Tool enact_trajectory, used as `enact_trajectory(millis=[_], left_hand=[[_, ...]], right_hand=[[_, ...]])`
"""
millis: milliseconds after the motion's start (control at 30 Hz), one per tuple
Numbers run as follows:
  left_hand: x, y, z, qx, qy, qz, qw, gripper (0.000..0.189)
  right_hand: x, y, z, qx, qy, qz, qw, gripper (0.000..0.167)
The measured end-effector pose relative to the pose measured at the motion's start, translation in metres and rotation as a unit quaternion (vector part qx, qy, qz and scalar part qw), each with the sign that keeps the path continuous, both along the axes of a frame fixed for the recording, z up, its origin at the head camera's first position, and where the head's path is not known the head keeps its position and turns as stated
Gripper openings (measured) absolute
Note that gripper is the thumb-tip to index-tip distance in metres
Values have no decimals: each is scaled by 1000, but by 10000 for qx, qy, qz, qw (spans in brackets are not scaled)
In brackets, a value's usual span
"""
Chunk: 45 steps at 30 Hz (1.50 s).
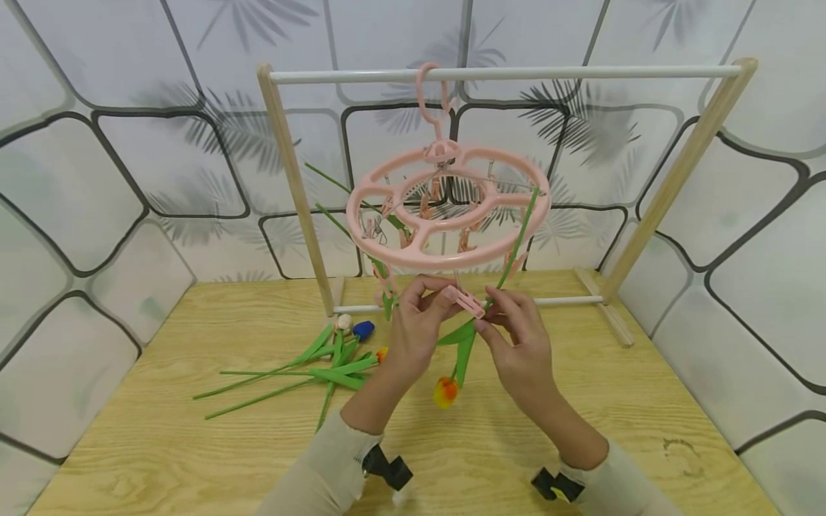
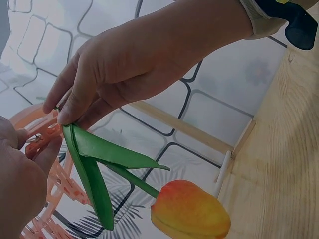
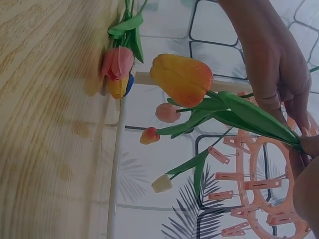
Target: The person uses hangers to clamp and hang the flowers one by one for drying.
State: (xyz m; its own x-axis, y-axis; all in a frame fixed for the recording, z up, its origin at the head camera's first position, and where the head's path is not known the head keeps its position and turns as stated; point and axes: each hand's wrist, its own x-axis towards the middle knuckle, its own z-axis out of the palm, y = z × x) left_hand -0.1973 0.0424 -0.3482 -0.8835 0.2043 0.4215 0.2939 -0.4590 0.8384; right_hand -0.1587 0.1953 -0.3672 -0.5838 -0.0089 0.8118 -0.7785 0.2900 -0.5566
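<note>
A pink clothespin (image 1: 466,302), hanging from the front of a round pink drying hanger (image 1: 419,259), is pinched by my left hand (image 1: 416,326). Beside it, the fingers of my right hand (image 1: 524,347) pinch the green stem of an orange-yellow artificial tulip (image 1: 445,393). The tulip hangs head down, its stem rising past the hanger's rim. In the left wrist view the stem and leaves (image 2: 92,174) lie close against the clothespin; whether it is clamped cannot be told. Several other pink clothespins (image 3: 230,176) hang around the ring.
The hanger hooks over a white bar (image 1: 581,73) on a wooden-legged rack. More tulips, including a pale one (image 3: 162,183) and a small orange one (image 3: 149,135), hang upside down from it. Several tulips, one blue (image 1: 363,330), lie on the wooden table (image 1: 161,444) at left.
</note>
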Motion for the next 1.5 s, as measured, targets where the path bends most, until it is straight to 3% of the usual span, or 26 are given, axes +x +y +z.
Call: enact_trajectory(millis=[267,567,1033,1133,1233,1300,1367,1433,1500], left_hand=[[0,1,-2,-70,62,-25,10000,15],[1,2,-4,-299,408,130,9986,18],[-2,8,-14,37,638,-34,9979,37],[-2,8,-15,-63,782,-37,9969,34],[-1,7,-15,-318,917,146,9952,30],[-1,7,-16,-691,1052,499,9908,29],[-2,5,-18,-1140,1281,1006,9800,27],[-2,4,-20,-1525,1631,1576,9619,24],[-3,3,-23,-1782,2096,2090,9384,22]], right_hand=[[-3,2,-2,175,186,-199,9995,59],[-5,2,-4,252,281,-608,9974,59],[-8,4,-6,399,391,-768,9955,60],[-8,4,-7,383,421,-791,9952,60],[-8,5,-7,332,407,-787,9955,59],[-8,5,-7,272,359,-778,9959,57],[-8,5,-8,211,307,-751,9965,56],[-8,6,-9,154,269,-736,9968,55],[-8,6,-9,115,241,-710,9971,54]])
